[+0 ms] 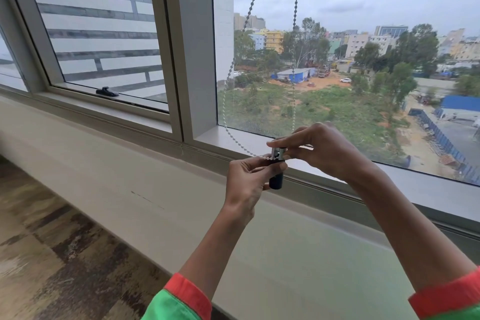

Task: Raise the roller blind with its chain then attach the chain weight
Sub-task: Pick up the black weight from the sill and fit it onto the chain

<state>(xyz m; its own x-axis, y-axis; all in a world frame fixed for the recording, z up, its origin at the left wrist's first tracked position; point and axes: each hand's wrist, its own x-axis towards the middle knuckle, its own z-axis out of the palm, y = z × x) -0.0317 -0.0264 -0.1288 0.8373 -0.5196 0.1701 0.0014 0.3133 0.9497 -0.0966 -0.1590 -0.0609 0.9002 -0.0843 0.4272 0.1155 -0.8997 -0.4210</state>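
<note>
A white beaded chain [228,73] hangs as a loop in front of the window pane, its two strands running up out of view. The bottom of the loop reaches a small black cylindrical chain weight [276,180] with a silvery top. My left hand [248,179] grips the weight's body and pinches the chain against it. My right hand [319,150] holds the weight's top with fingertips, where the chain enters. The roller blind itself is out of view.
A wide pale window sill [285,236] runs below my hands. A grey window frame post [192,60] stands left of the chain. A black window latch [107,92] sits on the left frame. Patterned carpet [52,254] covers the floor at lower left.
</note>
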